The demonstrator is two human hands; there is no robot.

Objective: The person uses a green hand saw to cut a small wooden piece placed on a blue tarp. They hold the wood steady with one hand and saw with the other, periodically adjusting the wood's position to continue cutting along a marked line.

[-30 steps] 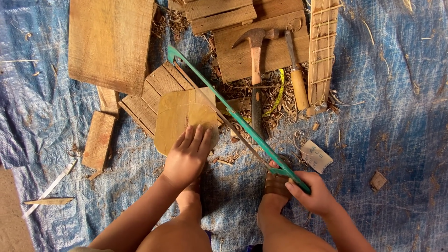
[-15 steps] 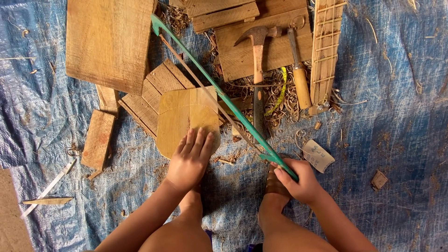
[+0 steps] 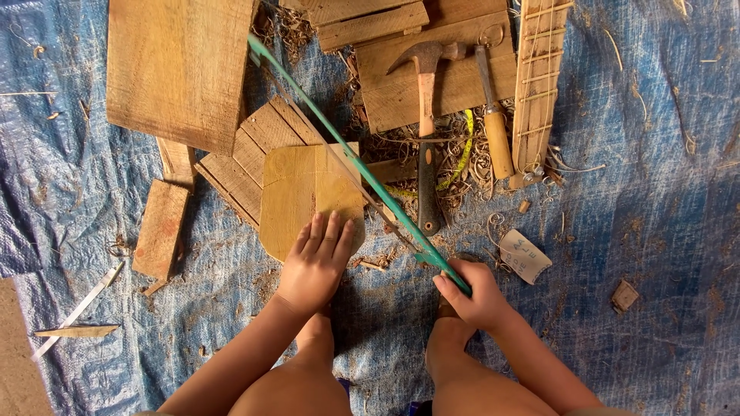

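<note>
Sawing step in hand: right hand [image 3: 479, 294] is clamped around the handle of a green-framed hand saw [image 3: 362, 171], whose blade runs diagonally from that grip up across the wood toward the far-left part of the tarp. Left hand [image 3: 316, 262] lies flat, fingers together and extended, pressing down on the near edge of a light wooden panel [image 3: 301, 192] with angled corners, gripping nothing. Panel sits near the middle of the blue tarp [image 3: 655, 231], resting on a slatted wooden piece [image 3: 250, 158]; saw blade crosses the panel's right part. Both bare feet are tucked just under the hands, partly hidden.

Around it: large plank [image 3: 177, 69] toward the far-left corner, small wood block [image 3: 160, 229] left of the panel, claw hammer [image 3: 426, 115] and a wooden-handled tool [image 3: 493, 115] lying on boards at the far edge among shavings, ladder-like wooden strip [image 3: 539, 77] to their right.

Judged from this, the cut is underway; the next stroke calls for firm downward pressure from the flat hand so the panel stays put, fingers kept well apart from the blade line.
</note>
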